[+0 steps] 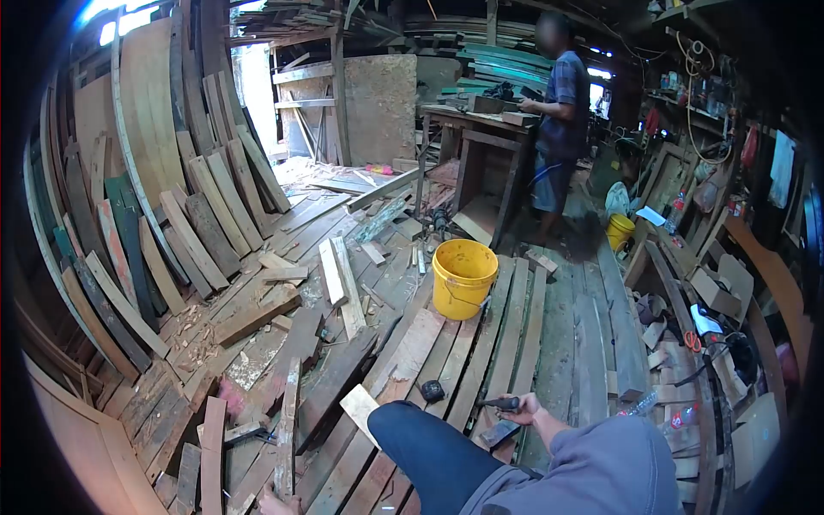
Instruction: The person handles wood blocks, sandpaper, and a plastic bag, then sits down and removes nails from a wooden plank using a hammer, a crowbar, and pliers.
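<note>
Planks (287, 421) litter the workshop floor (562, 343) near both hands (524, 410).

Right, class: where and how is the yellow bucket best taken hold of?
Probably by the near rim of the bucket, coming down from above: it stands upright, its wide top open, leaving that edge free, while the wire handle hangs low against its wall.

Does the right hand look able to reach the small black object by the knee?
Probably yes: the right hand is near and nothing seems to cover the small black object, but the dark tool it holds may hinder.
</note>
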`<state>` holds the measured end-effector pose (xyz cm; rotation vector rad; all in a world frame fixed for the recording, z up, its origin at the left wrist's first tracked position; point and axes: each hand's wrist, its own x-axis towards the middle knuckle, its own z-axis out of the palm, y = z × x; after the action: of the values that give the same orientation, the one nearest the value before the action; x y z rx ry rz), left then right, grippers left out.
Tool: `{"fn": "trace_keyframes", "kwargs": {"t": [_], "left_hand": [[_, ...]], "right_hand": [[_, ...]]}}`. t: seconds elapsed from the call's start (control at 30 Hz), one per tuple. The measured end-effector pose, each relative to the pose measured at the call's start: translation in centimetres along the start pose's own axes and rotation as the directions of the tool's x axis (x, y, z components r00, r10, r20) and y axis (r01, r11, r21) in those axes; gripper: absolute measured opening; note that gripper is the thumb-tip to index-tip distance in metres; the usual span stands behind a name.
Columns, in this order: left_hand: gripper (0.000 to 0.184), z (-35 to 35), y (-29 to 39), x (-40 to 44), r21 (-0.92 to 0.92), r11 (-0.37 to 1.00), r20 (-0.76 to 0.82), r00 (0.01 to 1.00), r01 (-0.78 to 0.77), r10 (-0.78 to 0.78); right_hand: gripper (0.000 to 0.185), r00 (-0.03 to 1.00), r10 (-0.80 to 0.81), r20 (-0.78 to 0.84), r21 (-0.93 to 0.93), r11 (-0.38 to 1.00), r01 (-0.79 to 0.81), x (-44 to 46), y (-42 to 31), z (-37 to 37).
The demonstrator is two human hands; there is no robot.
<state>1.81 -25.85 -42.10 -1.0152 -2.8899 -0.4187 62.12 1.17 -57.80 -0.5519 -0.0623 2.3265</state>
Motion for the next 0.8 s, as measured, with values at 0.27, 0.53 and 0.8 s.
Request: {"fn": "trace_keyframes", "kwargs": {"t": [0.27, 0.53, 0.8], "left_hand": [[0.038, -0.1, -0.5, 0.6, 0.064, 0.997, 0.116, 0.992, 0.037, -0.044], [0.047, -1.9, 0.6, 0.2, 0.033, 0.999, 0.103, 0.995, 0.009, -0.012], [0.059, -2.0, 1.5, 0.6, -0.110, 0.967, 0.151, 0.966, 0.229, -0.211]], "right_hand": [[0.021, 0.871, 0.062, -0.487, -0.090, 0.989, -0.120, 5.7, -0.1, -0.3], [0.026, 0.833, -0.069, -0.548, -0.597, 0.730, -0.332, 7.2, 0.5, 5.6], [0.069, 0.823, -0.523, -0.219, -0.575, -0.613, -0.542, 5.5, 3.1, 8.6]]}}
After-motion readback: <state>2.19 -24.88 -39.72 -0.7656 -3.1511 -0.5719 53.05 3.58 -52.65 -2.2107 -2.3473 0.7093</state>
